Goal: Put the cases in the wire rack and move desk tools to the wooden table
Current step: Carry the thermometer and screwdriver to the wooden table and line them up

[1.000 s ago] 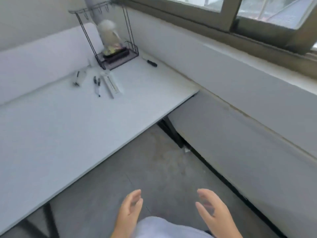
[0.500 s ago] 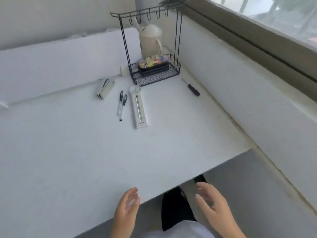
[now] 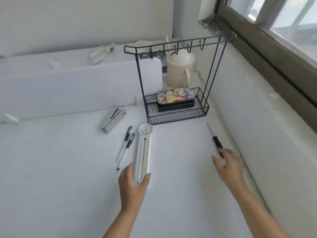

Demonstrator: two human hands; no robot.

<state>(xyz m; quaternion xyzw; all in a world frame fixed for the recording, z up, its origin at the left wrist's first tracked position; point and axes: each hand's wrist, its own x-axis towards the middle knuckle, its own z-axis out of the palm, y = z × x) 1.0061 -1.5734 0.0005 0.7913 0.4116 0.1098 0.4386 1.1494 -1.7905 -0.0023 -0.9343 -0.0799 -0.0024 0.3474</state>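
The black wire rack (image 3: 178, 115) stands at the far corner of the white desk (image 3: 68, 169). A cartoon-printed case (image 3: 175, 96) lies in it on top of a black case (image 3: 176, 107). A long white thermometer (image 3: 143, 152) lies on the desk, and my left hand (image 3: 133, 186) pinches its near end between thumb and fingers. The black-handled screwdriver (image 3: 215, 140) lies to the right. My right hand (image 3: 229, 166) covers the near end of its handle, thumb spread apart. Two pens (image 3: 126, 145) and a white stapler (image 3: 113, 121) lie left of the thermometer.
A cream jug (image 3: 180, 71) stands behind the rack. A white partition (image 3: 77, 86) runs along the desk's back, with small white items on the ledge behind it. A white sill (image 3: 257, 117) and window frame (image 3: 274, 54) bound the right side.
The view has swung from the floor up over the desk. Both hands have gone from hanging in front of me onto the desk, the left onto the thermometer, the right onto the screwdriver handle.
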